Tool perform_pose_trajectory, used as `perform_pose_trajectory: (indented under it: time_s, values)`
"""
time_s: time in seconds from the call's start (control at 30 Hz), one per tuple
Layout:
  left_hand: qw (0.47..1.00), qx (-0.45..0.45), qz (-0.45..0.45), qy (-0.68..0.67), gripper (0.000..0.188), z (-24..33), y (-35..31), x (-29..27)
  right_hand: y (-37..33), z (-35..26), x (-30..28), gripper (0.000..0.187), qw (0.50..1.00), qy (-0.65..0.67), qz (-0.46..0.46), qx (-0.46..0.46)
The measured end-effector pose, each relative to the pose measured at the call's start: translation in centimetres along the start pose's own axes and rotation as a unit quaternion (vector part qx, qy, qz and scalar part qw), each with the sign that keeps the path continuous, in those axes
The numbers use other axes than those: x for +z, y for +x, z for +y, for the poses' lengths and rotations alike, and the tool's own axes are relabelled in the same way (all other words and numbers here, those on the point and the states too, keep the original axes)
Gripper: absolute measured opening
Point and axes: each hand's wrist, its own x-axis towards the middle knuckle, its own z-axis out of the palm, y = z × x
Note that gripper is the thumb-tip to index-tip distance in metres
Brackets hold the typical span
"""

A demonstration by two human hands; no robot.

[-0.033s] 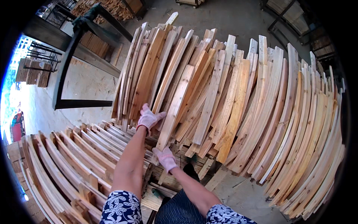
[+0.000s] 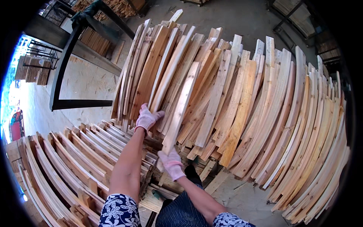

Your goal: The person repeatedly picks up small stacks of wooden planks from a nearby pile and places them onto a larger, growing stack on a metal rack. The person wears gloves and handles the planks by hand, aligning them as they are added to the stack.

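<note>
Both hands are gloved in pale pink work gloves. The left hand (image 2: 147, 118) is up at about 10 o'clock from the picture's centre, fingers spread and pressed flat against the leaning stack of wooden slats (image 2: 242, 113), not wrapped round anything. The right hand (image 2: 172, 163), down at roughly 6 o'clock, is closed round the bottom end of one pale slat (image 2: 181, 106), which runs up and tilts toward 1 o'clock, lying on top of the others in the stack. That stack fans out from 12 o'clock right round to 4 o'clock, boards standing on end and curving with the lens. A second pile of slats (image 2: 64, 166), laid lower, fills 7 to 9 o'clock. A dark metal frame (image 2: 62, 72) stands at 10 o'clock on the concrete floor (image 2: 87, 83).
</note>
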Motion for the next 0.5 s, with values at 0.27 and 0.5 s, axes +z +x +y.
perform_pose_trajectory:
  time_s: [0.27,0.5]
  values:
    - [0.998,0.001,0.003,0.063,0.100,3.5,-1.1,-1.3,7.9,-7.4,-1.7,0.105,0.980,-0.059,0.179,0.065]
    - [0.999,-0.041,0.007,-0.021,0.094,4.3,-5.2,1.6,9.3,-4.5,-5.7,0.105,0.978,0.197,0.065,0.034]
